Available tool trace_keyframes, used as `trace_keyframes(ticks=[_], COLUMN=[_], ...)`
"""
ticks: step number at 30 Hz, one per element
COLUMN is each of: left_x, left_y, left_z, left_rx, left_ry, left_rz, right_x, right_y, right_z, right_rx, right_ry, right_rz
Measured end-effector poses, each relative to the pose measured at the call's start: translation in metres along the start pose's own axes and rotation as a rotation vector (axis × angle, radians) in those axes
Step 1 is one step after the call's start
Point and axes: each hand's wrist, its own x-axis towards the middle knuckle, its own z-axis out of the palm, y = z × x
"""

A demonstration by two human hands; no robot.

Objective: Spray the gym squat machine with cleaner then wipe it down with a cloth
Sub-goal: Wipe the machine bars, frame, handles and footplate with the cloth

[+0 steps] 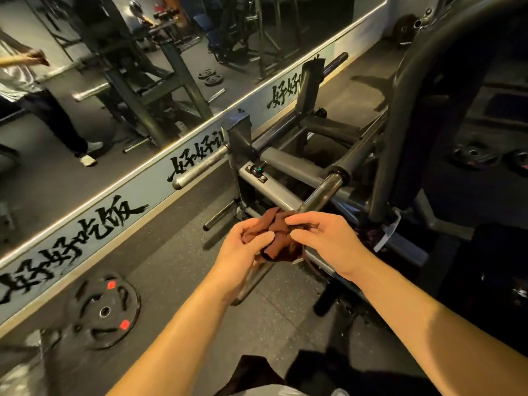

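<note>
A crumpled reddish-brown cloth [275, 227] is held between both hands in the middle of the view. My left hand [243, 247] grips its left side and my right hand [323, 238] pinches its top right edge. Just behind the cloth, a chrome weight peg [323, 192] of the grey squat machine [285, 164] points toward me. The machine's dark curved frame [405, 90] rises on the right. No spray bottle is in view.
A black weight plate [105, 311] with red marks lies on the rubber floor at lower left. A wall mirror [128, 67] with a lettered strip below runs along the left. More plates [473, 154] lie at the right. Another chrome peg [200, 170] sticks out leftward.
</note>
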Motion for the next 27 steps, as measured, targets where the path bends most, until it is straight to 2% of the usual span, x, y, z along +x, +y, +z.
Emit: trace_keyframes(ticks=[7,12,15,21,24,27], left_x=[0.021,0.058,0.093,0.156,0.188,0.212], left_y=[0.005,0.004,0.005,0.019,0.018,0.017], left_z=[-0.058,-0.126,-0.177,-0.269,-0.301,-0.317], left_rx=[-0.002,0.044,0.187,0.381,0.672,0.873], left_ry=[0.071,0.07,0.062,-0.061,-0.144,-0.18], left_rz=[0.017,0.023,0.074,0.127,0.092,0.167], right_x=[0.049,0.094,0.128,0.184,0.206,0.221], right_y=[-0.011,-0.011,-0.008,-0.01,-0.005,0.001], right_z=[0.044,0.098,0.142,0.224,0.248,0.262], right_rx=[0.016,-0.03,-0.067,-0.045,-0.029,-0.02], right_ry=[0.002,-0.043,-0.007,0.143,0.2,0.241], right_rz=[-0.005,0.033,0.069,0.159,0.204,0.243])
